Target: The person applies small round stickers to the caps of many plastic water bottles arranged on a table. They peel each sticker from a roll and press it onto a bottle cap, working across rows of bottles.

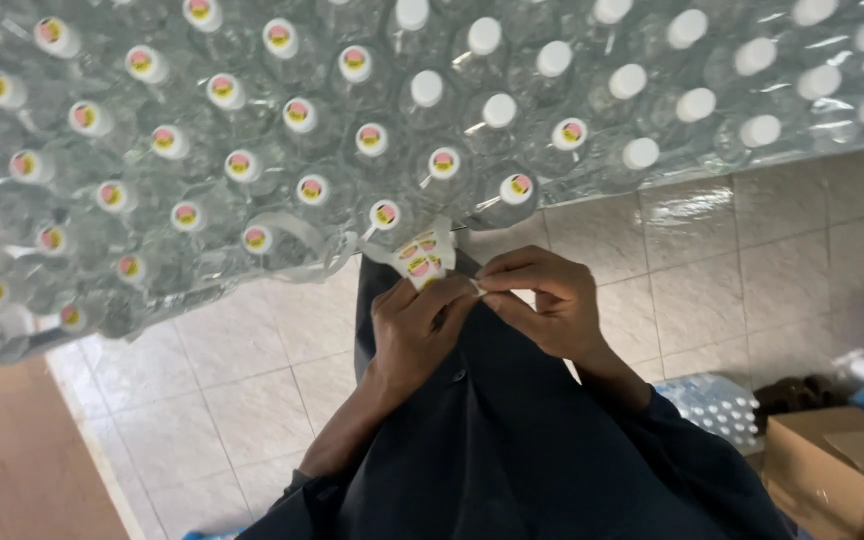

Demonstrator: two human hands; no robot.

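The left hand (pixel 417 325) grips the sticker strip (pixel 420 258) just beside the capped water bottles (pixel 252 170); right hand (pixel 542 305) fingers pinch its backing. Peeling slowly should keep each round sticker flat.

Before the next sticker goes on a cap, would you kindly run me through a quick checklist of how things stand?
1. Sticker strip held in left hand: ok.
2. Right hand fingertips pinching at the strip's edge: ok.
3. A sticker fully peeled free: cannot tell, too small.
4. Plain white caps remain on the wrapped bottles at right: ok.
5. Nearest caps already bear stickers: ok.
6. Cardboard box on the floor stands apart from both hands: ok.
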